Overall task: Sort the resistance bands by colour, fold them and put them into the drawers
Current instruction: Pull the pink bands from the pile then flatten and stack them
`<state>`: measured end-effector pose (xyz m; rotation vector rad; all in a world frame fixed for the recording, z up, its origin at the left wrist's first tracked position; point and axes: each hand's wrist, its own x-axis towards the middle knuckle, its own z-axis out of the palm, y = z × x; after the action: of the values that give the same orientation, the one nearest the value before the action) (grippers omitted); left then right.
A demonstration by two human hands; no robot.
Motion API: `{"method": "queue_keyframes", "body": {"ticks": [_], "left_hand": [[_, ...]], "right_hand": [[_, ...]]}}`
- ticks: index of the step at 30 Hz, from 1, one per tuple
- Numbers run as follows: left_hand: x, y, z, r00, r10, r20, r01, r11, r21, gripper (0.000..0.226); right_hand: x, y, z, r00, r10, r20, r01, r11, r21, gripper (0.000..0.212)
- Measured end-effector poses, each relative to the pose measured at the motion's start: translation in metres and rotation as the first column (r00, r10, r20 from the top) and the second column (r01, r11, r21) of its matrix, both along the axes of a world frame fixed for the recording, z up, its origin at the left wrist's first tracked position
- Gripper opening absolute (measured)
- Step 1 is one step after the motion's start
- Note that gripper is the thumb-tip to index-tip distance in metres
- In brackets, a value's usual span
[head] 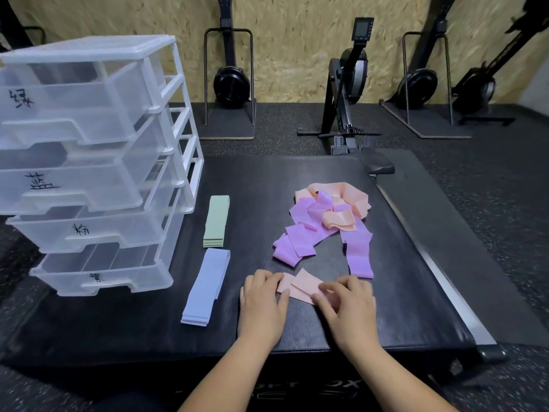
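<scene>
Head view: both hands are down on the black worktop (297, 173), pressing a peach band (303, 285) that is partly folded, its corners not yet squared. The left hand (263, 301) pins the band's left end flat, palm down; the right hand (349, 307) has fingers curled on the right end, apparently pinching a layer, though the grip itself is hidden. Step in hand looks like folding the peach colour. A green folded stack (216, 221) and a blue folded stack (206, 288) lie side by side next to the drawer unit (89, 162), not yet stowed; its four labelled drawers look empty. A tangled pile of purple bands (300, 233) and more peach bands (341, 203) sits further back, unsorted. Next move likely needs edges aligned before the fold is flattened, since the thin band may spring open.
</scene>
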<state>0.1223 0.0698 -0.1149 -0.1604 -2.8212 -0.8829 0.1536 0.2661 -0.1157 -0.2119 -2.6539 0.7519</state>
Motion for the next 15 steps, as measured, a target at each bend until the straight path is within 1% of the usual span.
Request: {"method": "queue_keyframes", "body": {"ticks": [2, 7, 9, 12, 13, 15], "left_hand": [[0.0, -0.002, 0.0, 1.0, -0.009, 0.003, 0.009, 1.0, -0.003, 0.035], [-0.001, -0.001, 0.006, 0.999, -0.013, 0.048, 0.014, 0.999, -0.037, 0.039], [-0.002, -0.001, 0.008, 0.998, -0.013, 0.066, 0.015, 0.999, -0.034, 0.04], [-0.002, -0.001, 0.008, 0.997, -0.015, 0.071, 0.018, 0.999, -0.041, 0.043], [-0.002, -0.001, 0.007, 0.997, -0.013, 0.073, 0.017, 0.999, -0.043, 0.044], [-0.003, 0.0, 0.007, 0.996, -0.006, 0.087, 0.01, 0.999, -0.049, 0.045]], "right_hand": [[0.001, 0.0, -0.001, 0.998, -0.037, -0.045, 0.035, 0.999, -0.034, 0.007], [0.007, 0.009, 0.003, 0.979, -0.156, -0.133, 0.145, 0.985, -0.091, 0.007], [0.016, 0.02, 0.008, 0.953, -0.286, -0.1, 0.275, 0.955, -0.108, 0.01], [0.035, 0.042, 0.011, 0.86, -0.51, -0.016, 0.506, 0.857, -0.094, 0.017], [0.04, 0.048, 0.009, 0.84, -0.543, -0.002, 0.54, 0.835, -0.109, 0.019], [0.048, 0.056, 0.008, 0.844, -0.535, 0.03, 0.53, 0.825, -0.195, 0.029]]}}
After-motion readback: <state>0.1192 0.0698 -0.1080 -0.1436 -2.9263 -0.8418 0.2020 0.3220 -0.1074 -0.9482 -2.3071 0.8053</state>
